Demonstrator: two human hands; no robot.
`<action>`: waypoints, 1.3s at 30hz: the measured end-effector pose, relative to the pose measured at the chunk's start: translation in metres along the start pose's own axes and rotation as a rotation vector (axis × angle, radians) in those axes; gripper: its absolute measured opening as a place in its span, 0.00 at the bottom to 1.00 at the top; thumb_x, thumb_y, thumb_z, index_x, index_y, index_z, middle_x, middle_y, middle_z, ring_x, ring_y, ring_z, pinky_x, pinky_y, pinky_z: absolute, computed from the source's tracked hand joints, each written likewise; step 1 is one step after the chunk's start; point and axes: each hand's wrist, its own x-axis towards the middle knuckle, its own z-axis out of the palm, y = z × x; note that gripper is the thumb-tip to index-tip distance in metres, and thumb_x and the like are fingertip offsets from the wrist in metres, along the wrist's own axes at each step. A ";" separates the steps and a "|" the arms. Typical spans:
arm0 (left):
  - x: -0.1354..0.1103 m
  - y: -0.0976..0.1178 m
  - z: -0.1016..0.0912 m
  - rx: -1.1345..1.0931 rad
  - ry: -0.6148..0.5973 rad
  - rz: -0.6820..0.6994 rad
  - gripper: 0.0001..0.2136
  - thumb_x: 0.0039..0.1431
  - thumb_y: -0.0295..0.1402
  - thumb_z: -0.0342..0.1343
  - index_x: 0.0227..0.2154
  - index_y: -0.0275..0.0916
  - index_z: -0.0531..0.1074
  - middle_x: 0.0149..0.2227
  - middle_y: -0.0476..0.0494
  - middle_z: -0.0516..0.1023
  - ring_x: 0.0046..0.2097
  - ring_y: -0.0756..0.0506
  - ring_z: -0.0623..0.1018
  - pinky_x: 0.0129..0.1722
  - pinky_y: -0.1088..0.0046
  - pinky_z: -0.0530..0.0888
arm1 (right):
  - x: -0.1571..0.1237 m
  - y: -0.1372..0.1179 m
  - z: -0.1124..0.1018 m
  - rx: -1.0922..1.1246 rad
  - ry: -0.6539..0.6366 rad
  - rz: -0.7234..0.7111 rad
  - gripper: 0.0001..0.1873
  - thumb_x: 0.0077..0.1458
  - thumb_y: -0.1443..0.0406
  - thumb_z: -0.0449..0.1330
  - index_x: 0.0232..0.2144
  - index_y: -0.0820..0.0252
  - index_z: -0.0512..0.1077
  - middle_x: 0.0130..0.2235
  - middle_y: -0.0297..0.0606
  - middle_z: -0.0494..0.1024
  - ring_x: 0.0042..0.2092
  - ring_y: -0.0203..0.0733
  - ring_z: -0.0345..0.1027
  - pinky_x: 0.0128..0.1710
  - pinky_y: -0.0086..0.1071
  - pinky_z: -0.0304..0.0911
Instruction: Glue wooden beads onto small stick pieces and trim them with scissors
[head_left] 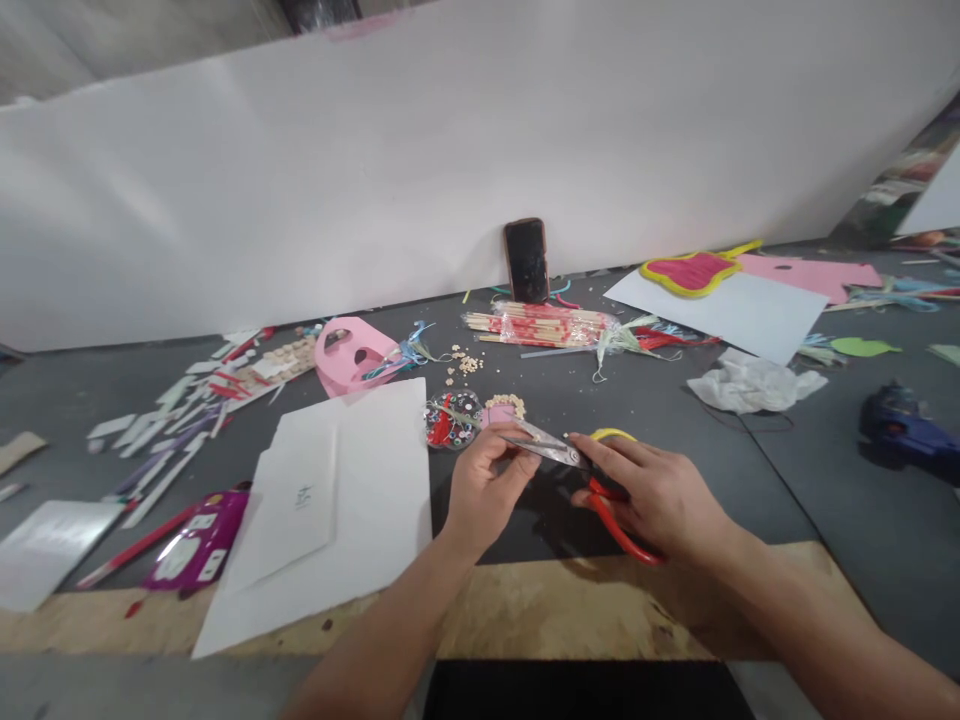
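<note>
Near edge of the table (825, 480): a plywood strip (525, 610) runs at 6 o'clock under both wrists. Bare surface extends at 3 o'clock out to the glue gun (904, 430). White paper sheets (360, 480) bound 9 o'clock. The scissors (551, 447) span both hands: the right hand (660, 495) is closed on the red handles, and the left hand (484, 495) pinches the blades at its 9 o'clock.

Right hand (660, 500) hides most of the scissors (551, 447) handles. What the left hand (484, 490) pinches at the blades is too small to identify, possibly a pink scrap. Blue glue gun (904, 430) is cut by the right edge.
</note>
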 end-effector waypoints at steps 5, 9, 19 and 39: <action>0.001 -0.005 0.001 -0.044 0.025 -0.012 0.03 0.53 0.30 0.58 0.28 0.37 0.73 0.34 0.45 0.74 0.33 0.48 0.75 0.31 0.74 0.74 | 0.003 -0.003 -0.001 -0.002 0.031 0.111 0.27 0.53 0.48 0.56 0.47 0.61 0.67 0.40 0.44 0.78 0.39 0.45 0.74 0.31 0.32 0.68; 0.001 -0.002 0.002 -0.049 0.058 0.046 0.05 0.52 0.32 0.59 0.26 0.37 0.73 0.33 0.46 0.74 0.28 0.51 0.74 0.26 0.76 0.74 | 0.004 -0.001 -0.003 -0.023 -0.003 0.255 0.28 0.49 0.45 0.56 0.41 0.61 0.66 0.32 0.41 0.78 0.33 0.46 0.74 0.28 0.34 0.66; -0.002 -0.001 0.002 -0.101 0.035 0.079 0.07 0.54 0.34 0.58 0.25 0.37 0.74 0.31 0.46 0.73 0.25 0.53 0.73 0.25 0.76 0.73 | 0.007 -0.007 -0.012 -0.109 -0.120 0.164 0.23 0.49 0.47 0.55 0.37 0.60 0.67 0.40 0.46 0.76 0.42 0.50 0.70 0.30 0.35 0.62; 0.000 -0.001 0.003 -0.130 0.003 -0.125 0.03 0.53 0.31 0.58 0.30 0.38 0.72 0.30 0.50 0.73 0.26 0.53 0.72 0.27 0.78 0.71 | 0.001 -0.002 -0.001 -0.163 -0.078 0.167 0.23 0.54 0.47 0.51 0.34 0.61 0.69 0.29 0.41 0.78 0.27 0.44 0.72 0.23 0.33 0.54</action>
